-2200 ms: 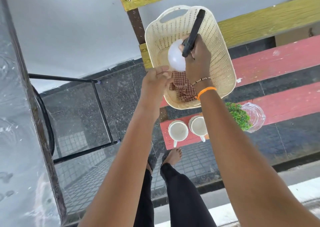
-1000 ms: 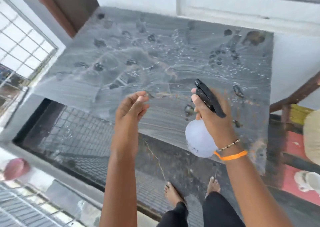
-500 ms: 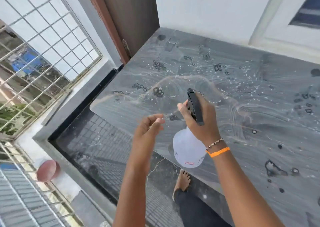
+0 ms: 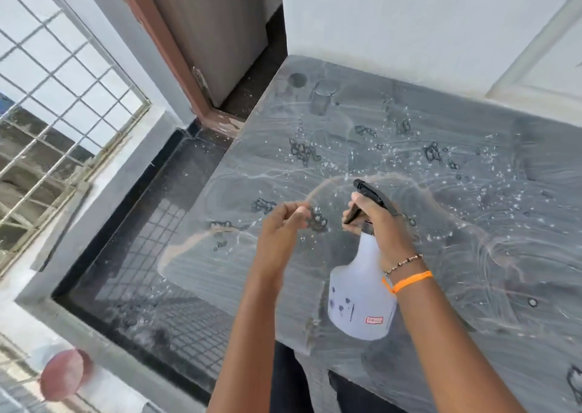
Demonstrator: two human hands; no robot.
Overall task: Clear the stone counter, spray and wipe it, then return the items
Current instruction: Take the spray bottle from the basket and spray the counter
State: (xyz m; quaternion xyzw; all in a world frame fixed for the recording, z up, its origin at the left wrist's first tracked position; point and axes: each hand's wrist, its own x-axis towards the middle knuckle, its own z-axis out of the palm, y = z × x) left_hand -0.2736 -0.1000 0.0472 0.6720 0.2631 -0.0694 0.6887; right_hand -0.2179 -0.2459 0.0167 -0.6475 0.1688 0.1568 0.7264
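Note:
The grey stone counter [image 4: 472, 167] fills the right half of the head view, wet with droplets and swirled streaks. My right hand [image 4: 376, 223] grips the black trigger head of a white spray bottle [image 4: 362, 299], held upright above the counter's near edge. My left hand [image 4: 283, 227] hovers just left of the bottle with loosely curled fingers and holds nothing. No other items stand on the counter.
A brown door frame [image 4: 163, 44] rises at the counter's far left corner. A metal window grille [image 4: 59, 104] is at the left above a grey ledge [image 4: 104, 198]. Dark tiled floor [image 4: 151, 274] lies below. White wall [image 4: 409, 19] backs the counter.
I turned from the basket on the bench to the counter, carrying the spray bottle. Since half a second ago the view has shifted left along the counter, and both hands stay close together.

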